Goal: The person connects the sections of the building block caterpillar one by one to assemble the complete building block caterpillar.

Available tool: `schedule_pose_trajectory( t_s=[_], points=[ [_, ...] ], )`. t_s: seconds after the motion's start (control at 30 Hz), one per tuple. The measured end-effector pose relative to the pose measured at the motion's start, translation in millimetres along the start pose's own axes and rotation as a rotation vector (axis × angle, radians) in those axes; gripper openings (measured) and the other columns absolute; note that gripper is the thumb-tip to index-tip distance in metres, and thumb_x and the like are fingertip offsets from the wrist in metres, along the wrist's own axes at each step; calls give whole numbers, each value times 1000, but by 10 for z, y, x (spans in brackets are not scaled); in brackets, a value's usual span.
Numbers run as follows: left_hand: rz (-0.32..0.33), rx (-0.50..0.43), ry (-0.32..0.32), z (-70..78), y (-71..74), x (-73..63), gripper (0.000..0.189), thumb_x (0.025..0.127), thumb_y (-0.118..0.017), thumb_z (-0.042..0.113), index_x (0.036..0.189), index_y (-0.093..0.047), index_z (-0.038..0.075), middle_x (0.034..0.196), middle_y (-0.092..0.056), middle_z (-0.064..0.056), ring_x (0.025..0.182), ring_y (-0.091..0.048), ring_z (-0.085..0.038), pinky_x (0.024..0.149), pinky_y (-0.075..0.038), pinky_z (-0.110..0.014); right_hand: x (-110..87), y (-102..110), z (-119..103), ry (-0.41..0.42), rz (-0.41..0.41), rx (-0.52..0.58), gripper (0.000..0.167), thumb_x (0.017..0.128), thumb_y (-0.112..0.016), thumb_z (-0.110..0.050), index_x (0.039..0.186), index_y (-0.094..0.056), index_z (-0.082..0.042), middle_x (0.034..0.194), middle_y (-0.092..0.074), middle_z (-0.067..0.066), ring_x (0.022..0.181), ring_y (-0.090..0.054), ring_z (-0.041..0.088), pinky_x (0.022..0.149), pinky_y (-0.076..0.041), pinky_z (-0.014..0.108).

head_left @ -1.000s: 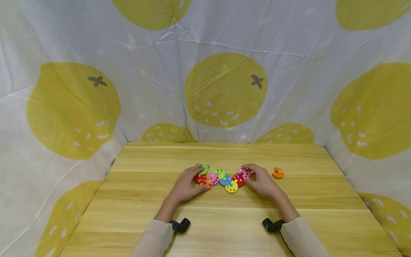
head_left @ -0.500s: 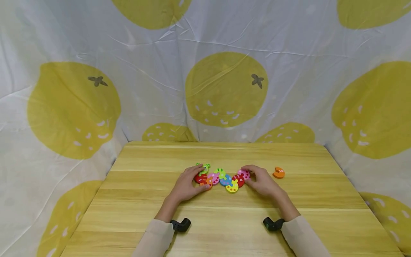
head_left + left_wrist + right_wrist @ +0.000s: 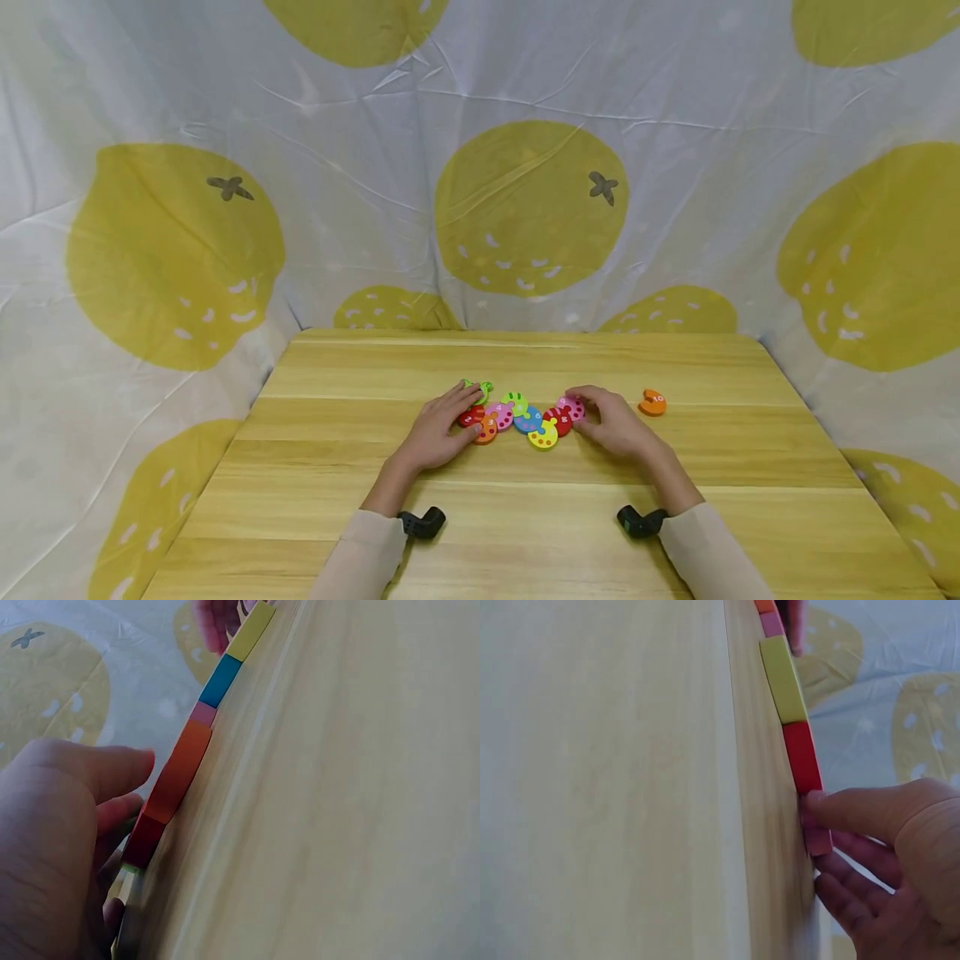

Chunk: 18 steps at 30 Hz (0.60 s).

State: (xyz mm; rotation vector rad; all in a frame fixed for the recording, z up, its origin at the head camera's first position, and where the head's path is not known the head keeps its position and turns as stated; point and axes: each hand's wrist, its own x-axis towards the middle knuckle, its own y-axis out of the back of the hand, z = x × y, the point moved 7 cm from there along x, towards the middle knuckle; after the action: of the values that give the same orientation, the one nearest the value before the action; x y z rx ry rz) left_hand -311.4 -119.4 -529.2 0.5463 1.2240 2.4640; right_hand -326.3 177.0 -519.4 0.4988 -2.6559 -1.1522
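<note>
Numbered puzzle pieces lie joined in a zigzag row on the table, like a caterpillar. My left hand point(image 3: 433, 429) lies over the left end, fingers stretched across the green head piece point(image 3: 486, 390) and red 2 piece point(image 3: 471, 416). Its thumb is by the orange 3 piece point(image 3: 487, 430); in the left wrist view the thumb stands just off that orange edge point(image 3: 178, 774). At the other end, my right hand point(image 3: 617, 423) pinches the pink 9 piece point(image 3: 820, 841) between thumb and fingers, against the red 8 piece point(image 3: 802, 757). Between them sit pink, green, blue point(image 3: 528, 419) and yellow point(image 3: 543, 435) pieces.
A loose orange piece marked 10 point(image 3: 652, 403) lies on the wooden table point(image 3: 525, 525), right of my right hand. Behind and at both sides hangs a white cloth point(image 3: 360, 183) printed with yellow lemons. A black device sits at each wrist.
The left hand's fingers have slid a little further over the green head, and its thumb has drawn back from the orange piece. My right hand keeps its hold on the pink piece.
</note>
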Motion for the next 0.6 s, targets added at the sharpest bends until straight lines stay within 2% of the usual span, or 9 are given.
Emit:
schedule_pose_trajectory(
  t_s=[0.17,0.37,0.6],
  points=[
    [-16,6,-3,1,-6,2,62,100,-62,37,157,-46,16,166,-38,-1,158,-24,-29,122,-25,-60,-57,79,35,-5,21,36,53,96,-74,-16,145,-56,-8,137,-63,12,125,-60,33,111,-46,56],
    [-17,8,14,-19,-22,11,65,98,-63,38,157,-46,18,167,-37,1,159,-24,-27,123,-24,-59,-161,247,147,-60,78,47,52,97,-72,-19,146,-55,-9,141,-60,15,129,-57,39,110,-46,59],
    [17,-1,15,-34,-13,17,64,95,-66,39,154,-50,18,164,-41,0,157,-28,-28,122,-26,-60,-274,459,240,-2,149,0,50,97,-72,-13,143,-57,-2,139,-61,21,126,-58,44,105,-49,61]
  ],
)
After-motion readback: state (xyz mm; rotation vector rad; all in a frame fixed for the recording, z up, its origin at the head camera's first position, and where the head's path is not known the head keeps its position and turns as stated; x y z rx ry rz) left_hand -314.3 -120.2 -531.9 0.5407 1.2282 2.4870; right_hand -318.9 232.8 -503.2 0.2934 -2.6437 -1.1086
